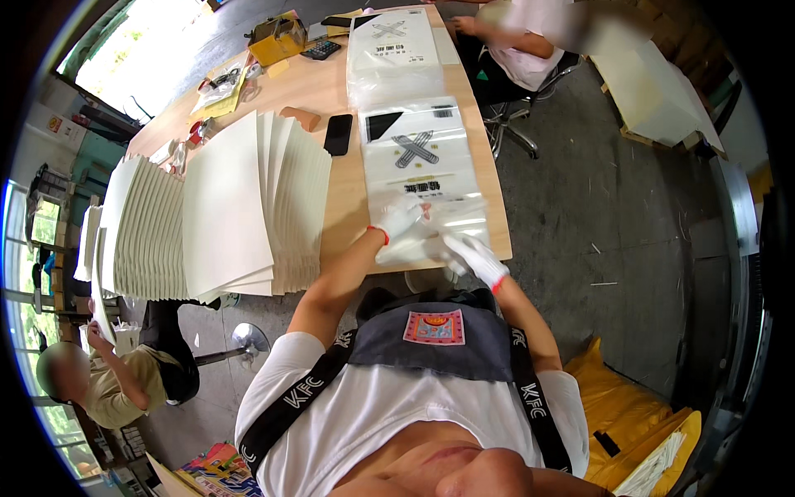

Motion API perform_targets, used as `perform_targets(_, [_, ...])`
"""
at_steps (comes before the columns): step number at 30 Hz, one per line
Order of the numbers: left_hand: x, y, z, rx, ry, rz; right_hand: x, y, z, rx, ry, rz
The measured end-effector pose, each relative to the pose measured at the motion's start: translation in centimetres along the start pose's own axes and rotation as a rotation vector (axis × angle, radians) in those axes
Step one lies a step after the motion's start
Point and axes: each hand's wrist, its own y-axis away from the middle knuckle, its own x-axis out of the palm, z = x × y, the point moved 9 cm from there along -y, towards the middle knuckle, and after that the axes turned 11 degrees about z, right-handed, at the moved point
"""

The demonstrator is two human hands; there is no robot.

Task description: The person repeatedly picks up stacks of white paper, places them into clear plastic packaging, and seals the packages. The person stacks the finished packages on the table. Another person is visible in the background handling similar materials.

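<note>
Clear plastic pencil-printed bags (421,172), flat at my twelve o'clock, seemingly for easy reach, my white-gloved left hand (399,219) and right hand (475,256) at their six-o'clock end, grips too blurred to tell.

near plastic bag (424,157): black characters | far bags (394,62): black characters | apron straps (305,391): white capital letters
</note>
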Motion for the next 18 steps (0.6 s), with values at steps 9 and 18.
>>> perform_targets(9, [-12.6, 2.4, -4.8, 0.235, 0.986, -0.541, -1.6, -6.5, 4.7, -0.147, 0.674, -0.359])
perform_targets(18, [-11.9, 2.5, -11.7, 0.209, 0.488, -0.297, 3.4, -0.5, 14.9, -0.526, 0.858, -0.245])
